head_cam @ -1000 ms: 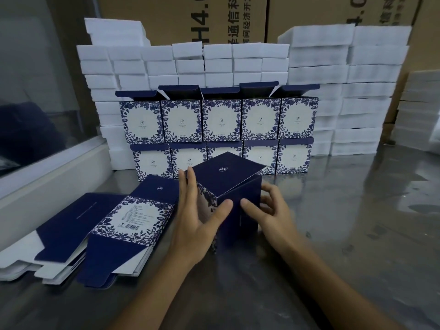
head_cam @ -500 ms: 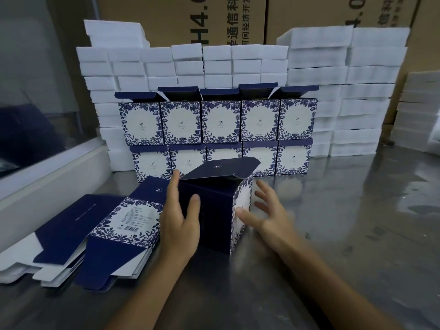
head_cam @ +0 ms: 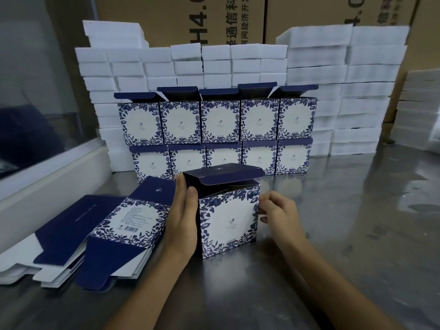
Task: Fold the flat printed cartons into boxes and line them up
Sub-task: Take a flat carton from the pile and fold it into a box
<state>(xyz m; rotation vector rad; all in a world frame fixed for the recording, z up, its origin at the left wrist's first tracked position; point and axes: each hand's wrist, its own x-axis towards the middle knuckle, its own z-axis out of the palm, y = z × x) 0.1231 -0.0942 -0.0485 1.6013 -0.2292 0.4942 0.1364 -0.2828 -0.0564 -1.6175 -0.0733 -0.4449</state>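
Observation:
A folded blue-and-white floral box (head_cam: 228, 220) stands upright on the steel table (head_cam: 345, 222), its printed front towards me and its dark blue lid flap open at the top. My left hand (head_cam: 182, 225) presses flat against the box's left side with straight fingers. My right hand (head_cam: 278, 213) is at the box's right edge, fingers loosely bent, fingertips touching the side. A pile of flat printed cartons (head_cam: 126, 217) lies to the left. Behind, finished boxes (head_cam: 219, 122) stand in two stacked rows with lids open.
White foam blocks (head_cam: 316, 55) are stacked high behind and beside the rows, with brown shipping cartons (head_cam: 166, 20) behind them. A white ledge (head_cam: 47, 182) with a glass pane runs along the left. More foam (head_cam: 419, 110) sits at the far right.
The box has been turned so its floral front faces me and now stands squarely upright. My left hand went from gripping it to lying flat on its left side; my right hand closed in on its right edge.

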